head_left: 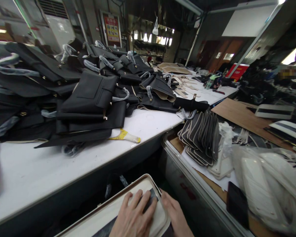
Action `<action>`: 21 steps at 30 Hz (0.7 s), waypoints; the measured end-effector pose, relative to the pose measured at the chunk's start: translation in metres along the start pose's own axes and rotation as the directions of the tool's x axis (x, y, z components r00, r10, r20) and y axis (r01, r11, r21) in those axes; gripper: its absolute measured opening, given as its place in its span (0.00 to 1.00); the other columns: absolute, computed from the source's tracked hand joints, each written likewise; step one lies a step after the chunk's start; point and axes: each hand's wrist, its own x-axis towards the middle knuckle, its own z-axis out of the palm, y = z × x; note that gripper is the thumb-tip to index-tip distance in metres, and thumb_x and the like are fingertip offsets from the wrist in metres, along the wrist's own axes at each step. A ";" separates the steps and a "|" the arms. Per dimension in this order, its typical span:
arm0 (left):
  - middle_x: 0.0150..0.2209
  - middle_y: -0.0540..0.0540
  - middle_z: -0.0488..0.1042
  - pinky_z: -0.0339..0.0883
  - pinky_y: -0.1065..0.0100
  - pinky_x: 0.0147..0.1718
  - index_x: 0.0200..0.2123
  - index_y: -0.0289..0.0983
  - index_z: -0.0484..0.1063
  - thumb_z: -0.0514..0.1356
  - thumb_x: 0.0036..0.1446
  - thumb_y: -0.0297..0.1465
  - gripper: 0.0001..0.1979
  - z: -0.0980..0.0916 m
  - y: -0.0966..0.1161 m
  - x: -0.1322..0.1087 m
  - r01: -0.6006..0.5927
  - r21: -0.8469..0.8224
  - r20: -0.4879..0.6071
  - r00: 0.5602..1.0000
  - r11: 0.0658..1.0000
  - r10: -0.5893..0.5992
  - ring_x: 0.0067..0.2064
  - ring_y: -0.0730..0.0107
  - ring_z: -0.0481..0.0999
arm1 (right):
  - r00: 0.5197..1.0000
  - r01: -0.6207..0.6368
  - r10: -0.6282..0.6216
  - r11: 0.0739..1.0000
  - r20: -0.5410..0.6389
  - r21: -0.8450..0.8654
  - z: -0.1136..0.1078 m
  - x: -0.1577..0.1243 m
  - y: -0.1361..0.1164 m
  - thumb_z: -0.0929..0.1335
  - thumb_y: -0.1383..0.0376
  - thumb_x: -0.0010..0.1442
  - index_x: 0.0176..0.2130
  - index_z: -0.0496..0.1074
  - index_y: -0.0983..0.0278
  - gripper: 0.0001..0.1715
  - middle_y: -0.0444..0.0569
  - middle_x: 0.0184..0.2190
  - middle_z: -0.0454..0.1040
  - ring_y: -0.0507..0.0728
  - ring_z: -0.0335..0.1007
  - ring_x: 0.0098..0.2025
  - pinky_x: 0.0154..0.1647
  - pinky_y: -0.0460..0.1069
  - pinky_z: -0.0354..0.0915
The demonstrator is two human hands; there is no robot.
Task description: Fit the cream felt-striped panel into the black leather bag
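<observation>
At the bottom of the view I hold a flat cream panel with a rounded corner and a dark trim. My left hand lies flat on top of it, fingers stretched out over a dark patch near the corner. My right hand grips the panel's right edge, fingers curled under it.
A white table holds a big heap of black leather bags with wrapped handles, and a yellow-handled tool. To the right, a lower bench carries a stack of grey rounded panels and plastic-wrapped cream pieces.
</observation>
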 end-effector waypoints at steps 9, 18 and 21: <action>0.60 0.46 0.68 0.65 0.44 0.52 0.61 0.49 0.61 0.54 0.64 0.33 0.23 0.021 -0.006 -0.003 -0.043 0.102 -0.133 0.990 0.994 0.056 0.57 0.49 0.69 | 0.992 0.034 -0.066 0.960 -0.107 -0.277 -0.006 0.004 0.020 0.65 0.48 0.63 0.54 0.74 0.65 0.30 0.57 0.53 0.74 0.67 0.71 0.55 0.58 0.57 0.66; 0.61 0.43 0.68 0.64 0.38 0.52 0.61 0.47 0.62 0.52 0.65 0.41 0.22 0.016 -0.005 0.001 -0.027 -0.013 -0.070 0.997 1.000 0.026 0.59 0.46 0.67 | 0.942 0.249 -0.320 0.871 -0.104 -0.422 0.005 0.002 0.007 0.64 0.55 0.66 0.44 0.80 0.62 0.20 0.55 0.39 0.77 0.59 0.76 0.41 0.44 0.48 0.70; 0.60 0.45 0.69 0.63 0.38 0.52 0.60 0.49 0.64 0.54 0.64 0.42 0.22 0.016 -0.004 0.000 0.002 -0.026 -0.082 0.997 1.000 -0.004 0.58 0.47 0.67 | 0.933 0.281 -0.348 0.866 -0.094 -0.413 0.007 -0.001 0.005 0.64 0.58 0.67 0.43 0.80 0.62 0.17 0.52 0.36 0.75 0.56 0.74 0.38 0.41 0.46 0.69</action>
